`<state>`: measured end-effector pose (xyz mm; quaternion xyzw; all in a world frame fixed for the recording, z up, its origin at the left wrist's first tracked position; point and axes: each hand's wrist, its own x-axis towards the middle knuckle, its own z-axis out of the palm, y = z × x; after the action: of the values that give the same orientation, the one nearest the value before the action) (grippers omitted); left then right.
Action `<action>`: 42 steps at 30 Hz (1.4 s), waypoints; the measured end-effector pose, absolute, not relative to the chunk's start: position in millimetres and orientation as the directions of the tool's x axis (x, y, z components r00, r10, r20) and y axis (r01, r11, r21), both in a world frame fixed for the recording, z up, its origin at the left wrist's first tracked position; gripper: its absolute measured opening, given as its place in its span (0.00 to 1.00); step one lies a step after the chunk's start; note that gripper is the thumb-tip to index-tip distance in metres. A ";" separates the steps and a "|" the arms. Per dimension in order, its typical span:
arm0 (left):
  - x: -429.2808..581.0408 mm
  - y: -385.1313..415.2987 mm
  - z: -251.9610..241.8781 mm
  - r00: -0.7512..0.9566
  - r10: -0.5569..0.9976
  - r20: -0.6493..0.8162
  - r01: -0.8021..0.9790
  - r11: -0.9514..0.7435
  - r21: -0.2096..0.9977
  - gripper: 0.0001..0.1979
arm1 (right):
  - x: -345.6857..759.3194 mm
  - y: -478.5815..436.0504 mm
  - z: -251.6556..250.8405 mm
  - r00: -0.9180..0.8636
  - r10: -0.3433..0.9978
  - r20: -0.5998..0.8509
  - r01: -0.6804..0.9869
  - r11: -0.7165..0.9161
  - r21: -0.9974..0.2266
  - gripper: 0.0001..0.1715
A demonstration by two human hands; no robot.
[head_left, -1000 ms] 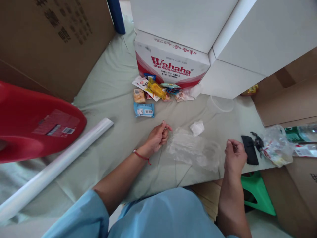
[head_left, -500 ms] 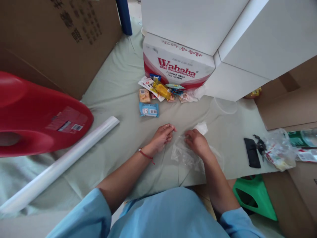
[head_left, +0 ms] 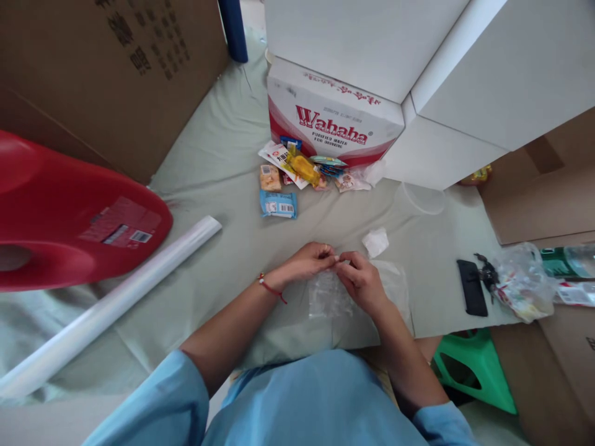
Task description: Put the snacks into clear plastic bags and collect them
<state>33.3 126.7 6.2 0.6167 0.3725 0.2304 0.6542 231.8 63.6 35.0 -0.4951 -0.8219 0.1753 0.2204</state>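
My left hand (head_left: 312, 260) and my right hand (head_left: 361, 280) meet fingertip to fingertip low over the cloth-covered table. Both pinch the edge of a clear plastic bag (head_left: 328, 300), which hangs and spreads beneath them across the cloth. A small crumpled white piece (head_left: 375, 243), like tissue or paper, lies just beyond my right hand. Farther off, a blue snack packet (head_left: 279, 205) and an orange snack packet (head_left: 270, 178) lie in front of a pile of wrapped snacks, with a yellow packet (head_left: 303, 167) on top.
Behind the snacks stands a Wahaha water carton (head_left: 334, 121). A clear bowl (head_left: 425, 199) sits right of it. On the left are a plastic-film roll (head_left: 116, 303) and a large red plastic item (head_left: 83, 223). A black phone (head_left: 473, 288) and keys (head_left: 488, 272) lie right; a green stool (head_left: 476, 368) stands below.
My hands have come together, the left moving right and the right moving slightly left and nearer. The clear bag has shifted with them, and the white piece lies apart from my right hand.
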 end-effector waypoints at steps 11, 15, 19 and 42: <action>32.1 125.7 7.7 0.390 0.897 -0.209 -0.076 0.258 0.963 0.22 | 239.6 17.4 48.9 -0.231 0.884 0.406 0.784 0.416 -0.460 0.13; 22.0 130.8 8.3 0.265 0.934 -0.239 -0.083 0.269 0.959 0.18 | 255.0 -29.2 48.4 -0.251 0.848 0.467 0.825 0.440 -0.355 0.16; 0.3 138.9 11.7 0.152 0.970 -0.189 0.032 0.186 0.982 0.15 | 264.1 -73.5 44.1 -0.351 0.884 0.308 0.798 0.455 -0.396 0.15; 46.6 100.2 48.1 0.699 0.705 0.118 0.544 -0.632 0.552 0.20 | 274.2 -55.4 19.6 -0.229 0.944 0.236 0.867 0.308 -0.391 0.24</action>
<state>46.6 100.2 48.1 0.8883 0.3516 0.1636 0.2460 274.2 -55.4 19.6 -0.5815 -0.7789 0.0884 0.2175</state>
